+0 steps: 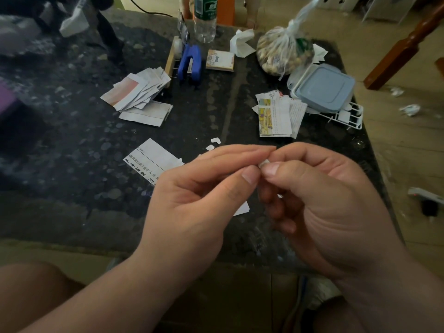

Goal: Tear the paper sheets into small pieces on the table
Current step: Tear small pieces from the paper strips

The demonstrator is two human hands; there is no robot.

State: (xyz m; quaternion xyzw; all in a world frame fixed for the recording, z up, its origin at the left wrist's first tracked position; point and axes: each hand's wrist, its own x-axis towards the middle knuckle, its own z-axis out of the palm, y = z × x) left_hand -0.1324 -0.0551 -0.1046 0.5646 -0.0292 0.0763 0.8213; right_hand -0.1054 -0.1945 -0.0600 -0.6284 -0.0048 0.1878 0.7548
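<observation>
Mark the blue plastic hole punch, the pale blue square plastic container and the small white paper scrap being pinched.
blue plastic hole punch [192, 60]: head view, its top arm.
pale blue square plastic container [324, 87]: head view, lid centre.
small white paper scrap [264, 162]: head view, its exposed corner.

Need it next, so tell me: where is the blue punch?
Head view: the blue punch sits at the far side of the table, left of the notepad, just before the bottle.
</observation>
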